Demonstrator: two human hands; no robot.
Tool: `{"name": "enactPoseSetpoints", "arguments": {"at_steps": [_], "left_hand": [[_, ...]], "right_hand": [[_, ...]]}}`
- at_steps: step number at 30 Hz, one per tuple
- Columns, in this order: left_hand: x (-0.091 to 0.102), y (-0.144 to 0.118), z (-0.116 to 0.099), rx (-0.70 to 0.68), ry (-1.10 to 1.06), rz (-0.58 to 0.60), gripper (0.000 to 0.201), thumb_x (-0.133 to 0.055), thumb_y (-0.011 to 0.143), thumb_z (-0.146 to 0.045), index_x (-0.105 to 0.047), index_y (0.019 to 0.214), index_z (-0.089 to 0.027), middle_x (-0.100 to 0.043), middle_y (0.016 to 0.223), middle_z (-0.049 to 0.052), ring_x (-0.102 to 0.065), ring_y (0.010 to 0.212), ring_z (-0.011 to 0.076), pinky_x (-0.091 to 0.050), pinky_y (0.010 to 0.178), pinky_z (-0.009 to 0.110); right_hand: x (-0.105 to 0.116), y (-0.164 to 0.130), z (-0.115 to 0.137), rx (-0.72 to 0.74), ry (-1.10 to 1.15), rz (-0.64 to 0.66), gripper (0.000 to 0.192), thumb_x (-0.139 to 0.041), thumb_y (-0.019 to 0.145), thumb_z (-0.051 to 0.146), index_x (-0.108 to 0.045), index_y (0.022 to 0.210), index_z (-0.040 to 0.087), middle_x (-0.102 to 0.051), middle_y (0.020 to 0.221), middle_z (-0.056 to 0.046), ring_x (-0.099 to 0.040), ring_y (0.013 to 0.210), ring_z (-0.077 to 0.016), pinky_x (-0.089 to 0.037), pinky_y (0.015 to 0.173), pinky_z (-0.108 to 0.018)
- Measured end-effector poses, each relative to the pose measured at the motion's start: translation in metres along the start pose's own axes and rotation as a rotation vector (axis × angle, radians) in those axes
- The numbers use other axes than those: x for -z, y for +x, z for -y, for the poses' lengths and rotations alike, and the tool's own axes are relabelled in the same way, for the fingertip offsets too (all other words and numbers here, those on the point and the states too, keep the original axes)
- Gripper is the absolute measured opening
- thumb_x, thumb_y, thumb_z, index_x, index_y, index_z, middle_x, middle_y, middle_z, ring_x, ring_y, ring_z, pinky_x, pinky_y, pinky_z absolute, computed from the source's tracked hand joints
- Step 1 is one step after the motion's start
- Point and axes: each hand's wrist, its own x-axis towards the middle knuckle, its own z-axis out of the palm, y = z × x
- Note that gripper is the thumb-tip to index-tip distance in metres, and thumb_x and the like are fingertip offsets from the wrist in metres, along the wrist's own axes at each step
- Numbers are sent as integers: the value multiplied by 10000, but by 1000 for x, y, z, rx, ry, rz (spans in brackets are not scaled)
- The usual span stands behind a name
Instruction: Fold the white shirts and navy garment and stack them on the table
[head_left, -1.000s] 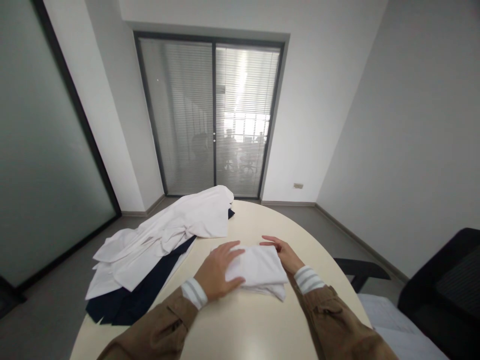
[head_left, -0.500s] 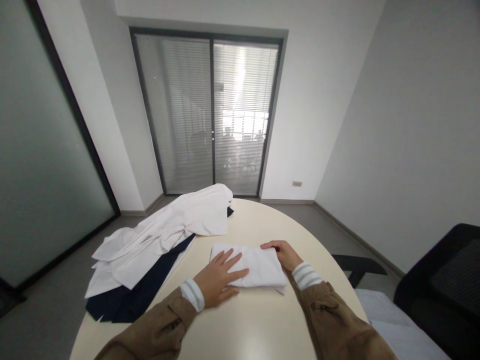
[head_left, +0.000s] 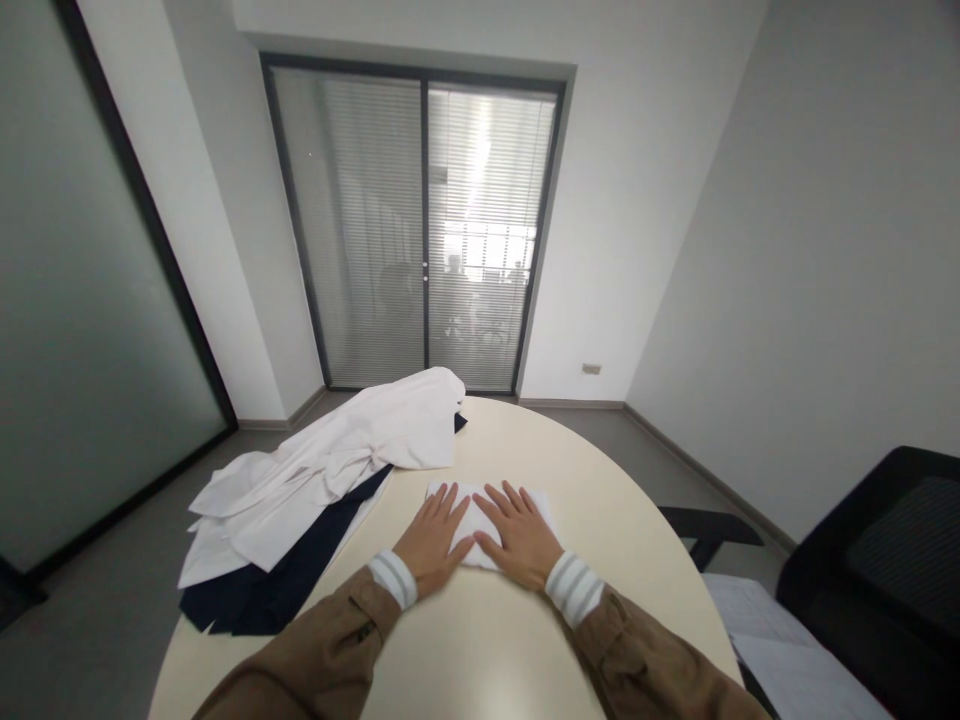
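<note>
A folded white cloth garment [head_left: 477, 522] lies flat on the cream table, partly covered by both of my hands; its exact kind is hidden. My left hand [head_left: 433, 540] rests palm down on its left part, fingers stretched out. On the right part lies my right hand [head_left: 519, 535], also flat with its fingers spread. The two thumbs almost meet near the garment's front edge.
On the table's left side [head_left: 465, 660] lies a pile of white garments [head_left: 337, 455] over dark navy cloth [head_left: 277, 590]. A black chair [head_left: 877, 570] stands at the right, with light folded cloth [head_left: 787, 640] on its seat. Behind are glass doors [head_left: 420, 230] with blinds.
My right hand has let go of the garment's right edge and moved left onto its top, now flat. The left hand has shifted slightly and turned to point more forward.
</note>
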Motion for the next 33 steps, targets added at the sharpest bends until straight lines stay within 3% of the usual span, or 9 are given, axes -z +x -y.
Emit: {"name": "enactPoseSetpoints", "arguments": {"at_steps": [4, 10, 14, 17, 22, 26, 33], "left_hand": [[6, 6, -5, 112, -16, 55, 679, -320, 989, -557, -362, 1503, -117, -259, 1586, 214, -209, 1476, 350, -251, 1170, 539], [9, 9, -8, 183, 14, 63, 587, -410, 967, -420, -372, 1508, -194, -281, 1595, 155, -196, 1487, 307, -199, 1191, 514], [3, 8, -5, 264, 32, 22, 611, -357, 978, -510, -363, 1512, -213, -236, 1611, 148, -151, 1498, 304, -160, 1190, 547], [4, 9, -2, 273, 39, 29, 639, -306, 984, -554, -354, 1516, -204, -239, 1609, 147, -151, 1500, 293, -147, 1194, 543], [5, 11, 3, 299, 35, 22, 648, -258, 998, -542, -330, 1525, -171, -228, 1607, 160, -165, 1497, 287, -143, 1201, 530], [-4, 8, 6, 313, 4, -10, 665, -237, 1008, -501, -290, 1530, -93, -256, 1588, 190, -214, 1483, 294, -190, 1197, 528], [-16, 2, 7, 211, -17, -26, 641, -348, 980, -499, -393, 1486, -108, -299, 1577, 180, -210, 1477, 346, -236, 1177, 590]], "right_hand": [[-8, -2, -8, -17, -33, 8, 662, -325, 956, 640, -332, 1525, 302, -293, 1602, -60, -171, 1491, -329, -100, 1195, -559], [-8, -3, -6, -30, -48, -2, 629, -352, 961, 591, -334, 1523, 310, -294, 1602, -54, -162, 1492, -333, -108, 1190, -560], [-6, -7, -4, -60, -51, 5, 670, -364, 942, 623, -312, 1532, 310, -267, 1612, -58, -135, 1489, -373, -112, 1179, -594], [0, -12, -3, 7, -45, 55, 709, -378, 914, 678, -250, 1541, 372, -215, 1629, -35, -82, 1486, -418, -96, 1149, -667], [5, -15, -10, 24, -53, 92, 677, -340, 903, 725, -310, 1509, 424, -229, 1626, -7, -73, 1484, -429, -87, 1134, -691], [1, -3, -41, -167, -115, 4, 685, -320, 903, 728, -355, 1499, 393, -270, 1613, -31, -109, 1473, -444, -102, 1125, -691], [2, 39, -126, -511, -243, -123, 693, -295, 901, 715, -385, 1490, 362, -327, 1587, -53, -192, 1446, -460, -129, 1097, -694]]}}
